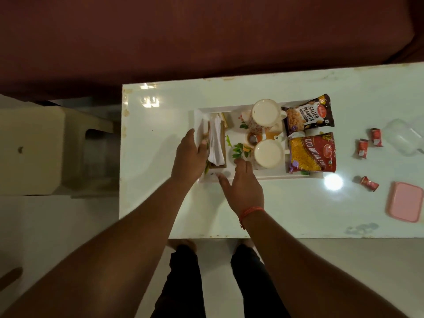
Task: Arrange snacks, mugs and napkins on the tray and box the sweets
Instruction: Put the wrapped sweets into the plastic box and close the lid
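Observation:
A white tray [275,177] with a leaf print lies on the white table [286,210]. On it stand a wooden holder of white napkins [216,141], two cream mugs [267,112] [268,154], a salted peanuts packet [307,114] and a red bhujia packet [312,153]. My left hand [190,156] lies against the holder's left side, fingers straight. My right hand [244,184] is spread flat over the tray's near edge and holds nothing. Several red wrapped sweets [376,136] [363,148] [369,183] lie loose on the table to the right.
A clear plastic box [401,140] and its pink lid [405,201] sit at the table's right end. A beige stool [29,150] stands left of the table, a maroon sofa [183,31] behind it. My legs are at the near edge.

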Available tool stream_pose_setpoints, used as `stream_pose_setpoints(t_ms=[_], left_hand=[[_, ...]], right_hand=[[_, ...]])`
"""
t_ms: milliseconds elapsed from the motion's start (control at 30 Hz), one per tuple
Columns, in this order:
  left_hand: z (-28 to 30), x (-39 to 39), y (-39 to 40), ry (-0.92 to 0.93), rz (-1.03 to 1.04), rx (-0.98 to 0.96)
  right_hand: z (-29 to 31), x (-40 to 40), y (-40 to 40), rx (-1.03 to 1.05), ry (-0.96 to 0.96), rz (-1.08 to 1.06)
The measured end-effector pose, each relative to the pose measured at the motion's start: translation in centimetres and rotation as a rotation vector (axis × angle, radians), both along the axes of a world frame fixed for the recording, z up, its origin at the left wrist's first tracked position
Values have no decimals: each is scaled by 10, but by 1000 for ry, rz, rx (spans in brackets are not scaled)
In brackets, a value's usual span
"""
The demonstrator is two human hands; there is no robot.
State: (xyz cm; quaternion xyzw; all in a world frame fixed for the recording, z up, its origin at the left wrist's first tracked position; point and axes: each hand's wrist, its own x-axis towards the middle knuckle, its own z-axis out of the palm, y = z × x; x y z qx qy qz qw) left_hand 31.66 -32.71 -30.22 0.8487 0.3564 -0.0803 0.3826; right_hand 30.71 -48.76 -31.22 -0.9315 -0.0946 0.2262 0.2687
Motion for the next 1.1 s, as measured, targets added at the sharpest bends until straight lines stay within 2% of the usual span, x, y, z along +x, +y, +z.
stream_pose_setpoints(t_ms=[67,167,267,400,667,900,1100], left_hand=[[-1,-23,-11,0,-32,76],[2,-54,-27,51,-208,200],[7,-74,-37,113,-397,335],[12,-90,-44,201,-537,417],[17,-87,-60,130,-667,483],[21,-70,-120,27,-776,460],[12,-26,-205,-53,-944,467]], right_hand=[[2,-4,-13,-13,4,75],[0,-12,-31,-101,15,257],[-1,-16,-49,-176,11,327],[4,-16,-63,-227,-19,300],[25,-8,-97,-327,-113,198],[25,-3,-160,-365,-71,77],[6,25,-236,-374,-22,-8]])
